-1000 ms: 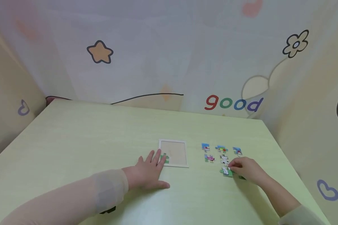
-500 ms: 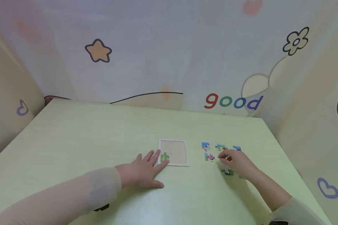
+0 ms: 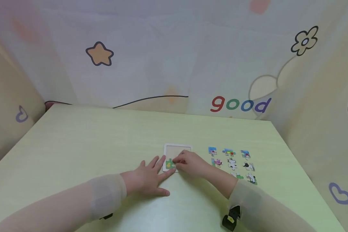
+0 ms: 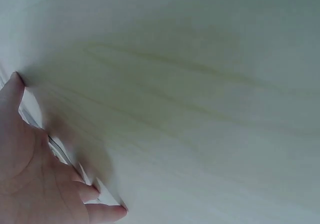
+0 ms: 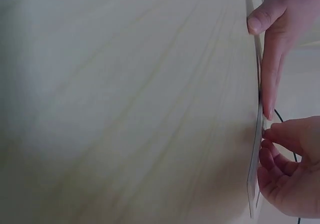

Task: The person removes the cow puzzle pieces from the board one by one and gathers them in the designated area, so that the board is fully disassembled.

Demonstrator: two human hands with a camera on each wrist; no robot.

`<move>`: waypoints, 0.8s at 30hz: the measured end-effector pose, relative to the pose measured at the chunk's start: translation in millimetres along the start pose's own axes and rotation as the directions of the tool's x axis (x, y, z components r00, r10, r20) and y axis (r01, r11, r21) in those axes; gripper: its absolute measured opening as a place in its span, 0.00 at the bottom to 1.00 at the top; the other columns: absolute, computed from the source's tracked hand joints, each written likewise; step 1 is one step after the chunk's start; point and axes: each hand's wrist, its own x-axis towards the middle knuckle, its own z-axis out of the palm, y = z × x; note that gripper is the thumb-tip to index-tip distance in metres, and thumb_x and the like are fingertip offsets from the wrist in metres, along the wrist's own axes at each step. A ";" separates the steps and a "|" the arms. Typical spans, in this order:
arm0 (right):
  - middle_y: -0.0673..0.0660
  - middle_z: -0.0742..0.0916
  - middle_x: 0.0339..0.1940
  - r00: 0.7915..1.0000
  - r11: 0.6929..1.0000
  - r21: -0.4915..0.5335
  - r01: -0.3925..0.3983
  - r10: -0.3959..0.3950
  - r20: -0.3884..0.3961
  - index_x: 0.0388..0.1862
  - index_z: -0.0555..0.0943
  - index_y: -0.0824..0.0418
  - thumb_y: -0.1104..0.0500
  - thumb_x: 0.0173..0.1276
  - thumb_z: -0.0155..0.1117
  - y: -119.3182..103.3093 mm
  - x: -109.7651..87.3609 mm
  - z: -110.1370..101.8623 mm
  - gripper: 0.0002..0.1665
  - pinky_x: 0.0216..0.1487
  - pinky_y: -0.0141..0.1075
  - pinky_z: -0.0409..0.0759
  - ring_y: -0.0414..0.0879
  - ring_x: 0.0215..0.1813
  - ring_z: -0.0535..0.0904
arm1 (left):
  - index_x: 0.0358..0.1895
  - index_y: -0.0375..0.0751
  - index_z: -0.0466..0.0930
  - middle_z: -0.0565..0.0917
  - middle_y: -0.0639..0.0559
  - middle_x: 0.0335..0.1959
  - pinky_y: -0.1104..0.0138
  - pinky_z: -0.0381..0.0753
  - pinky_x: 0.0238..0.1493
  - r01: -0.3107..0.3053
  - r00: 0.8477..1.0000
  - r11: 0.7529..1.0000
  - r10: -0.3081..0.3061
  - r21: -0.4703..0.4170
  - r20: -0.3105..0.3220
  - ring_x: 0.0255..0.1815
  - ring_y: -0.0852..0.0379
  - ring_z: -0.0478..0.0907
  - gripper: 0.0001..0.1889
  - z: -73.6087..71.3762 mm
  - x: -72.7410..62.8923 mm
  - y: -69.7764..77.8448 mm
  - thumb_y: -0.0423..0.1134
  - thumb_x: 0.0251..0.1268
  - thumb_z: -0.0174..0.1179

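Note:
In the head view my left hand [image 3: 149, 178] lies with fingers spread on the table, its fingertips against the left edge of a small white puzzle frame [image 3: 178, 144]. A green jigsaw puzzle piece [image 3: 169, 164] with a yellow shape sits in the frame's lower left corner. My right hand [image 3: 192, 164] reaches over the frame, thumb and fingertips pinching at that piece's right edge. The right wrist view shows the curled right hand [image 5: 292, 171] at the frame's surface. My left hand [image 4: 42, 176] appears at the left of the left wrist view.
To the right, several loose jigsaw pieces lie in rough rows, among them a pink one [image 3: 217, 162] and a white one [image 3: 232, 164]. My right sleeve [image 3: 264, 203] partly covers the nearest row. A patterned cloth [image 3: 145, 64] hangs behind the table [image 3: 104, 135].
My right hand has moved left from the loose pieces to the frame, uncovering pieces on the right. The left hand has shifted only slightly and stays beside the frame.

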 end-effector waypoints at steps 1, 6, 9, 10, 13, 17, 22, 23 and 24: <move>0.51 0.81 0.38 1.000 1.000 0.013 -0.011 0.011 0.002 0.48 0.83 0.62 0.62 0.66 0.60 -0.8 1.4 1.1 0.13 0.44 0.37 0.73 0.42 0.40 0.74 | 0.74 0.66 0.44 0.39 0.42 0.75 0.40 0.55 0.61 0.001 1.000 1.000 -0.001 0.001 -0.002 0.74 0.42 0.39 0.40 0.5 -0.5 0.4 0.71 0.60 0.42; 0.49 0.81 0.32 0.998 0.992 0.111 -0.067 0.067 0.003 0.40 0.82 0.59 0.60 0.66 0.60 -3.0 7.6 3.3 0.07 0.40 0.35 0.74 0.43 0.36 0.74 | 0.73 0.69 0.45 0.40 0.42 0.75 0.39 0.56 0.60 0.001 1.000 1.000 -0.001 0.028 -0.013 0.73 0.40 0.40 0.38 2.2 -2.4 0.7 0.71 0.60 0.41; 0.49 0.81 0.29 0.996 0.982 0.166 -0.087 0.090 -0.008 0.36 0.81 0.58 0.59 0.66 0.61 -3.6 10.8 2.9 0.04 0.36 0.33 0.73 0.43 0.33 0.73 | 0.73 0.71 0.45 0.41 0.42 0.75 0.39 0.57 0.60 0.000 1.000 0.999 0.001 0.049 -0.017 0.73 0.40 0.41 0.37 2.4 -2.0 0.5 0.72 0.60 0.40; 0.50 0.81 0.29 0.995 0.978 0.184 -0.098 0.102 -0.011 0.35 0.81 0.58 0.59 0.66 0.61 -3.3 11.3 2.6 0.04 0.34 0.32 0.73 0.43 0.32 0.73 | 0.73 0.71 0.45 0.41 0.42 0.75 0.39 0.57 0.60 -0.002 1.000 0.999 0.003 0.049 -0.016 0.73 0.40 0.41 0.37 2.6 -1.5 0.5 0.72 0.61 0.40; 0.49 0.81 0.28 0.988 0.961 0.234 -0.147 0.156 -0.019 0.35 0.81 0.58 0.59 0.65 0.62 -0.4 10.3 0.2 0.04 0.32 0.31 0.72 0.43 0.32 0.73 | 0.73 0.71 0.44 0.40 0.42 0.75 0.40 0.56 0.60 -0.005 1.000 0.999 0.005 0.043 -0.012 0.73 0.40 0.40 0.37 2.6 -0.6 0.8 0.72 0.61 0.40; 0.49 0.82 0.29 0.976 0.935 0.301 -0.189 0.212 -0.043 0.34 0.83 0.58 0.59 0.64 0.64 10.1 3.4 -5.7 0.04 0.33 0.31 0.72 0.43 0.34 0.74 | 0.73 0.71 0.43 0.39 0.42 0.75 0.39 0.54 0.61 0.002 1.000 0.999 -0.002 0.035 -0.005 0.74 0.40 0.39 0.38 3.9 0.3 0.8 0.72 0.60 0.40; 0.51 0.84 0.31 0.972 0.904 0.380 -0.196 0.230 -0.045 0.37 0.82 0.62 0.60 0.65 0.63 28.6 -15.6 -19.7 0.06 0.39 0.34 0.77 0.43 0.35 0.77 | 0.73 0.71 0.42 0.38 0.42 0.75 0.38 0.52 0.61 0.012 1.000 1.000 -0.012 0.022 0.001 0.74 0.41 0.37 0.41 5.3 1.6 1.3 0.75 0.57 0.40; 0.51 0.84 0.31 0.973 0.900 0.389 -0.197 0.229 -0.039 0.38 0.82 0.63 0.61 0.65 0.62 33.2 -19.9 -22.2 0.06 0.39 0.35 0.78 0.44 0.35 0.78 | 0.73 0.71 0.42 0.37 0.42 0.75 0.38 0.52 0.61 0.012 1.000 1.000 -0.012 0.019 0.003 0.74 0.41 0.37 0.41 5.5 1.7 1.2 0.75 0.56 0.40; 0.52 0.85 0.32 0.973 0.897 0.394 -0.200 0.231 -0.032 0.38 0.81 0.63 0.61 0.65 0.62 37.3 -24.8 -24.9 0.07 0.39 0.36 0.78 0.44 0.35 0.79 | 0.73 0.71 0.42 0.37 0.42 0.75 0.38 0.52 0.61 0.012 1.000 1.000 -0.012 0.018 0.005 0.74 0.41 0.37 0.42 5.7 1.6 1.1 0.76 0.56 0.40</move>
